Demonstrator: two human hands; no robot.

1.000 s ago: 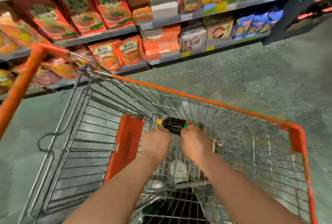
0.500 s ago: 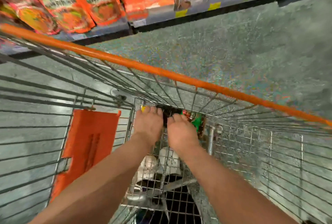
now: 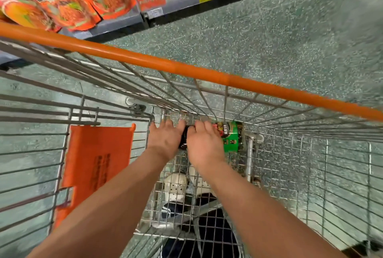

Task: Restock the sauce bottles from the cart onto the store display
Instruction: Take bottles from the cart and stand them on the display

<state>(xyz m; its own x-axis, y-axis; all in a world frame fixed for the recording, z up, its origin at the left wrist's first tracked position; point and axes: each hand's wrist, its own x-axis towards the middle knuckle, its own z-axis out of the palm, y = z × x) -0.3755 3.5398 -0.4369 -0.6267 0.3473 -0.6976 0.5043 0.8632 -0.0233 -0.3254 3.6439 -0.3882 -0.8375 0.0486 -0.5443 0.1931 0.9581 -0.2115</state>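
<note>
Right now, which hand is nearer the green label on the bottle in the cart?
The right hand. It lies on the dark bottle, right beside its green label. The left hand is on the bottle's other end, farther from the label.

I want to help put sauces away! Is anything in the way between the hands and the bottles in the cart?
Nothing visible is. The left hand and right hand are already down on the dark sauce bottles at the bottom of the cart. To leave, the bottles must be lifted over the orange rail.
</note>
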